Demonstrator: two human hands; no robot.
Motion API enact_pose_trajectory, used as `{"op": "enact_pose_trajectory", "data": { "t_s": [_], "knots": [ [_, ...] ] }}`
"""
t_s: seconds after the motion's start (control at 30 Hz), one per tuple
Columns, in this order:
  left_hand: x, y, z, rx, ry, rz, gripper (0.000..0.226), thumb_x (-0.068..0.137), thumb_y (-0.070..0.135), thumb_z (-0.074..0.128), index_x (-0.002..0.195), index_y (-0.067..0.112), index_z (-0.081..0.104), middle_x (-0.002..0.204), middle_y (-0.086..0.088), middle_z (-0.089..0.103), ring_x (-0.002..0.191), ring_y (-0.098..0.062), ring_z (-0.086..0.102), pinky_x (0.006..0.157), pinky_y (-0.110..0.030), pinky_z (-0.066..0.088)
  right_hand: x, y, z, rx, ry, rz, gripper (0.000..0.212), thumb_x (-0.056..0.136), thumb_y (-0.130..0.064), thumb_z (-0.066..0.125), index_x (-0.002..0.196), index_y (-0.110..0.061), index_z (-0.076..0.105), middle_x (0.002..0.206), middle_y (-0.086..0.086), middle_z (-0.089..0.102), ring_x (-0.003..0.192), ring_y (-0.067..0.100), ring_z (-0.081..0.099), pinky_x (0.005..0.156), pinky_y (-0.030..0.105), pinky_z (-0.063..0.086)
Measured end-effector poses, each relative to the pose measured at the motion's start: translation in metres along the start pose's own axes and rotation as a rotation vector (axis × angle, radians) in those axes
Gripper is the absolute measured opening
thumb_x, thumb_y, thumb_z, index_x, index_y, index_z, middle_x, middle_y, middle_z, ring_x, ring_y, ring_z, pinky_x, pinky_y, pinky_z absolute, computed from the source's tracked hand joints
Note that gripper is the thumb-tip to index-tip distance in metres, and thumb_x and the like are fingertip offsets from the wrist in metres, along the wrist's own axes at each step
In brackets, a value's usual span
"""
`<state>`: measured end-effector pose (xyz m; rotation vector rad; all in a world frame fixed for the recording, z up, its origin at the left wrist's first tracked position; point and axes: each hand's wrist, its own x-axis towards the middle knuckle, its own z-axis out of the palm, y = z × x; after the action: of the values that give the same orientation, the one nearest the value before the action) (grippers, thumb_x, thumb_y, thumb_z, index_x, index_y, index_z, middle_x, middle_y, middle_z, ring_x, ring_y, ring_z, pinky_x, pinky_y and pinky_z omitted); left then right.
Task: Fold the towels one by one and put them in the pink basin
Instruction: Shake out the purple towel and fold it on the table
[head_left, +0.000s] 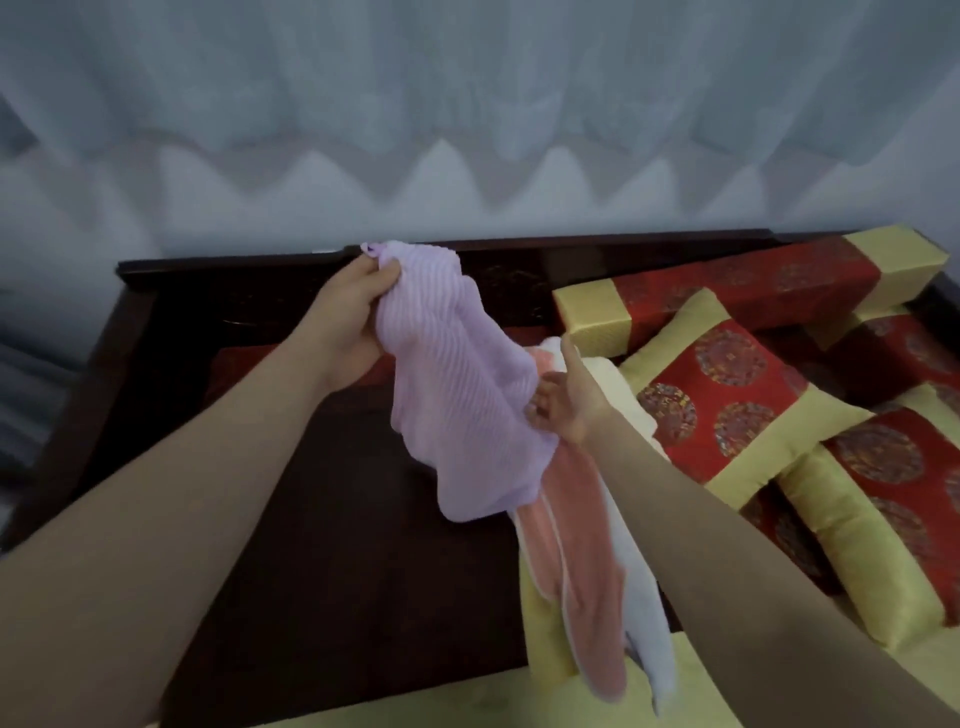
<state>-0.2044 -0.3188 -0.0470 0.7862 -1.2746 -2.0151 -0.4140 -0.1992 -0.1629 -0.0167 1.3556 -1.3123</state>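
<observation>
Towels wait unfolded at 5 o'clock, nearest the camera: a salmon-pink towel lies in a long loose strip with a white towel beside it on its right. Both trail from the dark wooden counter onto a yellow seat cushion at 6 o'clock.

Above them, near the middle, hangs the lilac ribbed towel, off the surface and slanting from 11 o'clock down toward 5. The left hand grips its bunched upper corner, with fingers and thumb closed round the cloth. The right hand is at the towel's lower right edge, thumb raised and fingers curled toward the hem. Whether it actually holds the cloth I cannot tell. A cream cloth shows just behind that hand.

Red-and-gold cushions fill the 3 o'clock side, with a matching bolster behind them. White curtains hang across 12 o'clock, beyond the counter's raised back rail.

By my reading the task is at an early stage. The lilac towel is crumpled with no crease in it yet, so its fold has barely begun. At least two more towels remain untouched, and no folded towel is visible. The pink basin is out of view, so nothing can be said of its contents.
</observation>
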Motion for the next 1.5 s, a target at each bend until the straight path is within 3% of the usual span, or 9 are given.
{"op": "enact_pose_trajectory", "data": {
  "t_s": [0.2,0.33,0.53,0.7,0.97,1.1,1.23,1.33,1.5],
  "knots": [
    [0.000,0.075,-0.069,0.079,0.079,0.106,0.023,0.099,0.007,0.038,0.099,0.014,0.061,0.096,-0.001,0.073,0.090,-0.011,0.070,0.081,-0.025,0.057,-0.003,-0.030,0.106,-0.323,-0.018,-0.068,0.014,0.084,-0.020,0.059,0.080,-0.011,0.069,0.077,0.008,0.070,0.080,0.027,0.064,0.081,0.036,0.052],
    [0.000,0.120,-0.124,0.141,0.196,0.155,0.021,0.096,0.016,0.047,0.085,0.020,0.063,0.092,-0.003,0.067,0.080,-0.010,0.065,0.068,-0.023,0.054,-0.009,-0.063,0.148,-0.598,0.228,-0.601,0.023,0.089,-0.012,0.059,0.066,-0.018,0.055,0.067,-0.003,0.053,0.060,0.006,0.046,0.054,0.020,0.042],
    [-0.037,0.159,-0.179,0.185,0.275,0.204,0.015,0.091,0.023,0.054,0.077,0.025,0.055,0.080,0.006,0.062,0.071,-0.005,0.060,0.065,-0.022,0.049,-0.060,-0.074,0.161,-0.575,0.183,-1.072,0.023,0.089,-0.015,0.060,0.070,-0.023,0.050,0.070,-0.005,0.053,0.066,0.001,0.048,0.065,0.016,0.040],
    [-0.103,0.098,-0.216,0.191,0.252,-0.025,0.038,0.052,0.046,0.079,0.079,0.020,0.069,0.078,0.004,0.075,0.067,-0.008,0.072,0.057,-0.025,0.059,-0.112,-0.014,0.132,-0.918,-0.113,-1.000,0.018,0.081,-0.011,0.071,0.071,-0.013,0.057,0.064,-0.011,0.057,0.062,0.000,0.048,0.060,0.012,0.039],
    [-0.192,-0.092,-0.254,0.298,0.211,-0.637,0.019,0.090,0.014,0.058,0.101,0.002,0.068,0.100,-0.016,0.074,0.091,-0.029,0.072,0.080,-0.038,0.058,-0.088,0.170,0.035,-1.296,-0.191,-0.519,0.014,0.059,-0.024,0.068,0.066,-0.029,0.057,0.061,-0.020,0.057,0.056,-0.004,0.050,0.055,0.014,0.037],
    [-0.189,-0.154,-0.286,0.786,-0.037,-0.839,0.018,0.088,0.024,0.064,0.073,0.013,0.067,0.079,0.002,0.069,0.072,-0.006,0.066,0.071,-0.022,0.052,-0.054,0.231,0.005,-1.457,-0.282,-0.331,0.017,0.058,-0.030,0.064,0.072,-0.028,0.054,0.060,-0.025,0.057,0.061,-0.005,0.055,0.059,0.012,0.041],
    [-0.129,-0.158,-0.313,1.102,0.064,-0.601,0.019,0.090,0.023,0.061,0.078,0.009,0.067,0.080,-0.002,0.069,0.077,-0.016,0.065,0.070,-0.025,0.051,0.000,0.208,0.033,-1.437,-0.171,-0.372,0.015,0.065,-0.046,0.061,0.064,-0.032,0.055,0.068,-0.031,0.059,0.065,-0.007,0.055,0.060,0.011,0.037],
    [-0.069,-0.153,-0.324,1.205,0.267,-0.268,0.012,0.091,0.010,0.057,0.092,0.003,0.065,0.094,-0.012,0.068,0.086,-0.027,0.063,0.077,-0.034,0.049,0.053,0.168,0.075,-1.300,0.050,-0.544,0.013,0.073,-0.028,0.071,0.064,-0.028,0.062,0.072,-0.010,0.066,0.071,0.006,0.060,0.066,0.021,0.044],
    [0.010,-0.167,-0.340,1.329,0.137,-0.096,0.025,0.086,0.002,0.062,0.111,0.000,0.064,0.108,-0.023,0.060,0.103,-0.037,0.056,0.085,-0.034,0.041,0.123,0.139,0.116,-1.440,0.136,-0.579,0.032,0.071,-0.034,0.062,0.091,-0.010,0.064,0.093,0.014,0.058,0.090,0.033,0.057,0.074,0.037,0.046]
  ]
}}
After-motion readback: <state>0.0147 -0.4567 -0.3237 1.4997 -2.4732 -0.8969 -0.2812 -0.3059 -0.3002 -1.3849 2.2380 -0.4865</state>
